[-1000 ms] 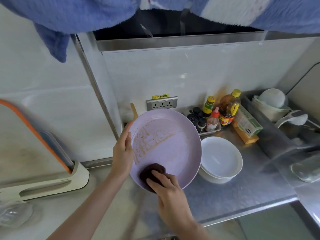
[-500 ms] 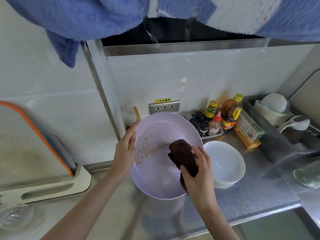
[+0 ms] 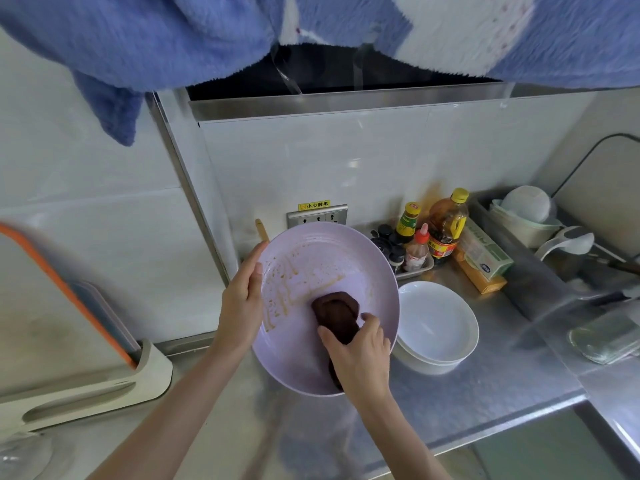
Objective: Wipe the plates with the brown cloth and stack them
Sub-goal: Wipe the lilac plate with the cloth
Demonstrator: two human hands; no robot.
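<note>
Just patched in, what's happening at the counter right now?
A person is wiping a lilac plate. The left hand holds its left rim, tilted up over the steel counter. The right hand presses the brown cloth against its lower middle. Brown streaks remain on the left part. White dishes sit stacked beside it.

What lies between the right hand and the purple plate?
In the head view, the brown cloth lies between them: the right hand presses it against the purple plate.
</note>
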